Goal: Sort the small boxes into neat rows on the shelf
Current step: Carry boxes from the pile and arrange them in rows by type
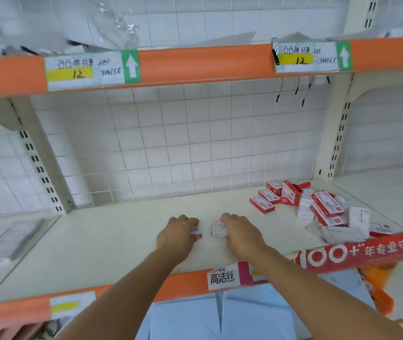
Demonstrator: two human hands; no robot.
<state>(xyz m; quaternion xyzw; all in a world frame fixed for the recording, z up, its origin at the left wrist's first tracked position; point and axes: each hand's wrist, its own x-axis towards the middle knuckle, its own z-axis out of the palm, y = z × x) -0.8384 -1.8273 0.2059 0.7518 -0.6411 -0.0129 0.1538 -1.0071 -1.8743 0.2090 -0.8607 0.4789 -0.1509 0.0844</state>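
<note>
On the cream shelf [112, 236] both my hands are down near its middle. My left hand [178, 235] holds a small red-and-white staple box [195, 229] with its fingers curled over it. My right hand [241, 233] holds a white staple box [219, 229] just to the right of the first; a narrow gap separates the two boxes. A loose heap of several red-and-white staple boxes [318, 207] lies at the shelf's right end, some flat, some tilted or stacked.
An orange upper shelf edge [203, 62] with price labels hangs overhead. The white wire grid back panel [183, 143] closes the rear. A red banner roll [367, 251] lies along the front right edge. Light blue packs [220, 317] sit on the shelf below.
</note>
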